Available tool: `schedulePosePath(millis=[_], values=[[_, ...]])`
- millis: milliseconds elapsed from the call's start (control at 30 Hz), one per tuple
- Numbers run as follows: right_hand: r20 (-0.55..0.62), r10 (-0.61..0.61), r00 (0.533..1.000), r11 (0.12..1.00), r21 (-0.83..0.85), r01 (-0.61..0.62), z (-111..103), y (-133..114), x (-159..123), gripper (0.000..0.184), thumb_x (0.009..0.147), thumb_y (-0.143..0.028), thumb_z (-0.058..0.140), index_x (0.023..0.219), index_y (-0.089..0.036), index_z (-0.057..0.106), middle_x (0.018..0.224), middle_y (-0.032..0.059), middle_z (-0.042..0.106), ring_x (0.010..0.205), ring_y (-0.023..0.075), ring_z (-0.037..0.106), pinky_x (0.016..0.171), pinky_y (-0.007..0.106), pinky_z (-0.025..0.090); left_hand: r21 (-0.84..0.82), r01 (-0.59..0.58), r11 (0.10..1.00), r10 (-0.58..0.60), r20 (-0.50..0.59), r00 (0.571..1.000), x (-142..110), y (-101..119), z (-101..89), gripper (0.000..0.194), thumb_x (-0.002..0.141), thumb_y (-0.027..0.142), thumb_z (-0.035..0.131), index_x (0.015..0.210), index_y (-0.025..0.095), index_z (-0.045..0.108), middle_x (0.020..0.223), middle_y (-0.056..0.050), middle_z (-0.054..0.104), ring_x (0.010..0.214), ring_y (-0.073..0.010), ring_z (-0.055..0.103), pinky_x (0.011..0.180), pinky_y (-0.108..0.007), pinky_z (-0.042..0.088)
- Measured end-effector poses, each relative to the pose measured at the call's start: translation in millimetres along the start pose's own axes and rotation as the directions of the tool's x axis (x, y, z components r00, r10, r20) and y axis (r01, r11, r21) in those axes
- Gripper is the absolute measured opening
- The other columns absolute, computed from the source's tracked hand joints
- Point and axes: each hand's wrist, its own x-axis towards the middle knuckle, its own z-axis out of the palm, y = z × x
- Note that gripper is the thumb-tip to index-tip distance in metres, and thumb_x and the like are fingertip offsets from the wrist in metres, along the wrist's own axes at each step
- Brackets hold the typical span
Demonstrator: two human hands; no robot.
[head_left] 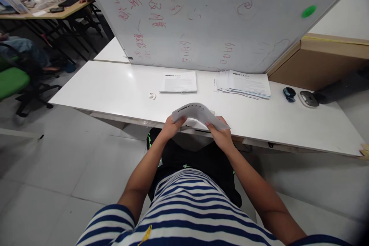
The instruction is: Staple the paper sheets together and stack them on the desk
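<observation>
A sheet of paper (198, 112) with a dark printed heading arches upward between my two hands, just over the desk's front edge. My left hand (173, 126) grips its left end, thumb on the near face. At the right end, my right hand (220, 133) pinches the paper the same way. Whether it is one sheet or a few together I cannot tell. Beyond it on the desk lies a neat paper stack (180, 83). To the right of that is a looser, fanned paper stack (245, 84) with the same heading.
The white desk (115, 88) carries a small white curled item (152, 96), a dark watch-like device (289, 94) and a grey-topped rounded device (308, 99). A whiteboard (207, 27) rises behind, with a cardboard box (325, 61) at right. A green chair (13, 80) and a seated person are at left.
</observation>
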Motion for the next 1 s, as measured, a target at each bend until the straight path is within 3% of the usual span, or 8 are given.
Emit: schedulePosePath(millis=[233, 333, 467, 700, 1000], values=[[-0.101, 0.019, 0.995, 0.995, -0.100, -0.029, 7.4, 23.7, 8.4, 0.042, 0.085, -0.051, 0.057, 0.107, -0.016, 0.067, 0.091, 0.0104, 0.072, 0.091, 0.0282, 0.066, 0.081, 0.038, 0.050, 0.085, 0.038, 0.996, -0.034, -0.054, 0.998, 4.9, -27.5, 23.6, 0.037, 0.086, 0.049, 0.060, 0.097, 0.015, 0.071, 0.095, -0.006, 0.072, 0.096, -0.0259, 0.064, 0.085, -0.038, 0.051], [-0.152, 0.048, 0.987, 0.997, -0.048, -0.056, 6.8, 23.6, 12.2, 0.045, 0.083, -0.052, 0.061, 0.105, -0.014, 0.069, 0.095, 0.0139, 0.073, 0.099, 0.0309, 0.066, 0.087, 0.040, 0.050, 0.167, 0.006, 0.986, -0.003, -0.021, 1.000, 9.4, -26.6, 26.3, 0.036, 0.087, 0.049, 0.058, 0.092, 0.016, 0.071, 0.088, -0.004, 0.072, 0.089, -0.0243, 0.065, 0.081, -0.036, 0.051], [-0.210, 0.049, 0.977, 0.999, 0.001, -0.050, 2.3, 13.5, 19.6, 0.047, 0.078, -0.049, 0.068, 0.108, -0.013, 0.069, 0.096, 0.0136, 0.074, 0.105, 0.0309, 0.065, 0.092, 0.040, 0.050, 0.154, -0.001, 0.988, 0.009, -0.049, 0.999, 16.7, -20.7, 29.2, 0.035, 0.088, 0.048, 0.058, 0.098, 0.016, 0.071, 0.095, -0.005, 0.072, 0.095, -0.0256, 0.065, 0.082, -0.035, 0.051], [-0.182, 0.090, 0.979, 0.996, 0.041, -0.084, 0.3, 18.7, 23.7, 0.042, 0.077, -0.044, 0.068, 0.106, -0.014, 0.070, 0.102, 0.0113, 0.074, 0.109, 0.0290, 0.065, 0.096, 0.041, 0.050, 0.187, 0.049, 0.981, -0.035, -0.077, 0.996, 18.6, -30.0, 33.8, 0.038, 0.086, 0.050, 0.059, 0.097, 0.016, 0.071, 0.091, -0.007, 0.072, 0.090, -0.0263, 0.066, 0.080, -0.036, 0.051], [-0.180, 0.122, 0.976, 0.990, 0.098, -0.106, -4.9, 17.4, 21.8, 0.046, 0.073, -0.045, 0.073, 0.106, -0.014, 0.070, 0.107, 0.0114, 0.073, 0.107, 0.0278, 0.065, 0.095, 0.040, 0.050, 0.190, 0.022, 0.982, -0.010, -0.063, 0.998, 20.3, -23.2, 30.8, 0.041, 0.086, 0.050, 0.058, 0.102, 0.015, 0.071, 0.092, -0.007, 0.073, 0.096, -0.0282, 0.065, 0.083, -0.037, 0.051]])
